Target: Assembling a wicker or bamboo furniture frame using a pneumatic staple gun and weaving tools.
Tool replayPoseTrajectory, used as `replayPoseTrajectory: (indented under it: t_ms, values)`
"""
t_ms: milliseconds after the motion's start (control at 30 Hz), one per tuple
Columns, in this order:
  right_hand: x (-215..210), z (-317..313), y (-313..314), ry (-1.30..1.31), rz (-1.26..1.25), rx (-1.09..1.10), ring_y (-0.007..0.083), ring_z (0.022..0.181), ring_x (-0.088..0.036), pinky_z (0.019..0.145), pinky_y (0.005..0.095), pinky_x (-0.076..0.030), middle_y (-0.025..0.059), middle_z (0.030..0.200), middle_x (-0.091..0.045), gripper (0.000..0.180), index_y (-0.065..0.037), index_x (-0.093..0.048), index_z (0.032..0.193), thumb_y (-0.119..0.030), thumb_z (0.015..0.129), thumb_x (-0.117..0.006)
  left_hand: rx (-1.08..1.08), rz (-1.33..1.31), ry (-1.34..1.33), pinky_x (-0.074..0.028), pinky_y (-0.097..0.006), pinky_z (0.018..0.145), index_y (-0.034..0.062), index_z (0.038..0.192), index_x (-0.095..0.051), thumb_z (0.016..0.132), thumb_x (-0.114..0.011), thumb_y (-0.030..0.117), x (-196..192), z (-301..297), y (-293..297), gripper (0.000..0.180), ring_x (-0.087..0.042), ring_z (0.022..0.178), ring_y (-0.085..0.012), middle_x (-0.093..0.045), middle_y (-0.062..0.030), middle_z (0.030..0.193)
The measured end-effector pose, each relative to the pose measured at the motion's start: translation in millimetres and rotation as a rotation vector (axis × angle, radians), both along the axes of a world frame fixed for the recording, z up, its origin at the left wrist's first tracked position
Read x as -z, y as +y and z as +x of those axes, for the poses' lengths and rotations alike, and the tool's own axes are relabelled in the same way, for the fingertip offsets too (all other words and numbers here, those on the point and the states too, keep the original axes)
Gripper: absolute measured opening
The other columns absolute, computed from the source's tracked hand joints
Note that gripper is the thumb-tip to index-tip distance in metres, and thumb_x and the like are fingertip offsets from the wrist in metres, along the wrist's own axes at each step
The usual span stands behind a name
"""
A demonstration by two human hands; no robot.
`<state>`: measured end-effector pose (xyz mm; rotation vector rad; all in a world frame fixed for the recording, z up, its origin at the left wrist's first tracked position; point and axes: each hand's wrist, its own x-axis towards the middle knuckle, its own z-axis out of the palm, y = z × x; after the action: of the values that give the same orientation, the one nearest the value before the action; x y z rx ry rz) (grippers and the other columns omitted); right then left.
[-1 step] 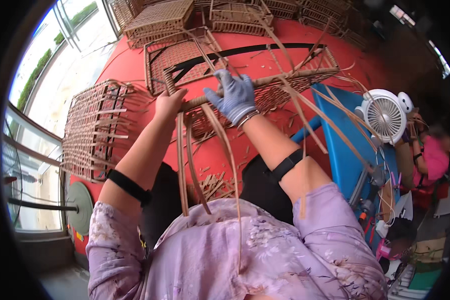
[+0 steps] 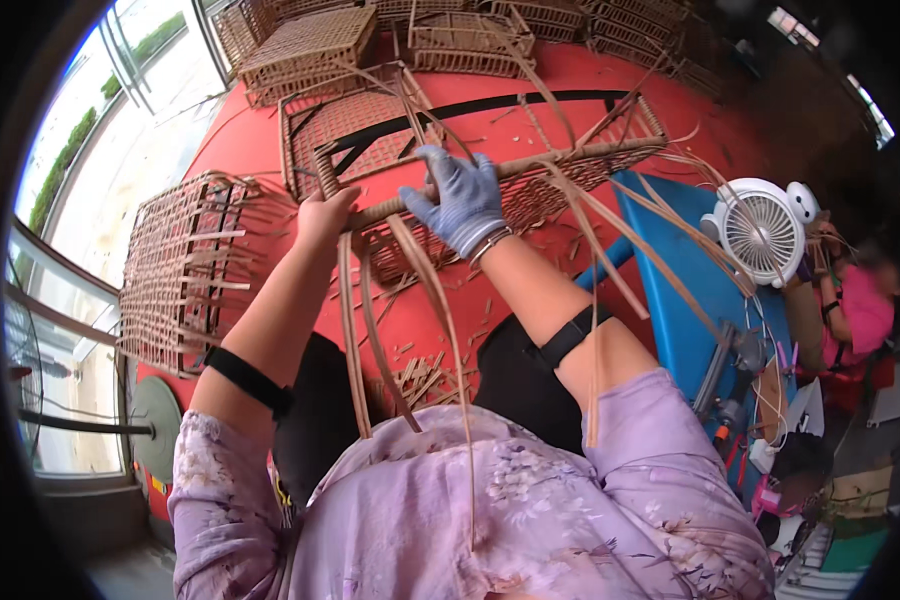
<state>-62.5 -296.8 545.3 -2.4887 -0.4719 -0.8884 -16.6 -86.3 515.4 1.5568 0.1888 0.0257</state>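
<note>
A half-woven wicker basket (image 2: 570,158) with a strip-wrapped rim and a black bar lies across in front of me. My left hand (image 2: 325,212), bare, is closed around the near left corner of that rim. On the same rim, just to the right, my right hand (image 2: 460,198) wears a grey-blue glove. Its fingers curl over the rim with the thumb held apart; what lies under them is partly hidden. Several loose brown wicker strips (image 2: 425,265) hang from the rim toward my lap, and others stick out at the right.
Another wicker basket (image 2: 182,270) with loose strip ends stands at the left. More finished baskets (image 2: 305,50) are stacked at the back. Right of me are a blue table (image 2: 670,285) and a white fan (image 2: 762,232), with a person in pink (image 2: 865,315) beyond. Cut scraps (image 2: 425,380) litter the red floor.
The whole scene has shifted slightly left in the picture. Both hands keep their places on the rim.
</note>
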Motion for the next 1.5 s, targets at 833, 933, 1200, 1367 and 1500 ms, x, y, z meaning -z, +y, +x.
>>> replayPoseTrajectory:
  t_ms: [833,933,1200,1367,1500]
  values:
    - [-20.1,-93.9,-128.0,0.292,-0.552,-0.159,0.0315,0.111,-0.055,0.096,0.0382,-0.043,0.0115,0.107,-0.063,0.039,-0.005,-0.063,0.104,-0.031,0.076,-0.071,0.011,0.219,-0.006,-0.045,-0.023,0.066,0.0054,0.112,-0.062,0.089,-0.065,0.025,7.7,-80.3,196.4,0.03,-0.053,0.078,-0.0054,-0.061,0.0027,0.091]
    - [-23.5,-99.4,-82.4,0.121,-0.581,0.049,0.0313,0.102,-0.058,0.09,0.0391,-0.046,0.01,0.1,-0.065,0.032,-0.006,-0.065,0.097,-0.03,0.076,-0.07,-0.011,0.196,-0.002,-0.045,-0.024,0.064,0.0066,0.113,-0.062,0.089,-0.065,0.029,5.2,-99.8,191.2,0.033,-0.053,0.076,-0.0055,-0.061,0.0018,0.09]
    - [47.9,-103.5,-73.8,0.628,-0.411,-0.143,0.0349,0.066,-0.055,0.061,0.0392,-0.045,0.0171,0.069,-0.055,0.034,-0.002,-0.061,0.085,-0.03,0.072,-0.074,0.049,0.154,0.001,-0.049,-0.035,0.062,0.0054,0.107,-0.064,0.08,-0.072,0.031,-29.0,-125.7,146.5,0.038,-0.06,0.07,-0.0155,-0.062,-0.0073,0.079]
    - [20.3,-101.6,-42.7,0.723,-0.059,-0.142,0.0057,0.064,-0.049,0.057,0.0246,-0.041,0.0007,0.07,-0.057,0.02,0.0,-0.064,0.089,-0.014,0.077,-0.073,0.005,0.283,0.063,-0.05,-0.035,0.063,0.0033,0.101,-0.064,0.079,-0.072,0.031,-25.2,-120.9,175.0,0.037,-0.06,0.069,-0.019,-0.062,-0.0077,0.077]
    - [-23.6,-89.7,-16.4,0.74,-0.044,-0.185,0.006,0.06,-0.042,0.055,0.0238,-0.037,-0.0014,0.066,-0.049,0.023,-0.001,-0.061,0.083,-0.018,0.077,-0.074,0.116,0.243,0.209,-0.05,-0.031,0.068,0.0019,0.108,-0.064,0.085,-0.066,0.04,-22.9,-100.2,211.6,0.045,-0.062,0.076,-0.0172,-0.065,-0.0074,0.083]
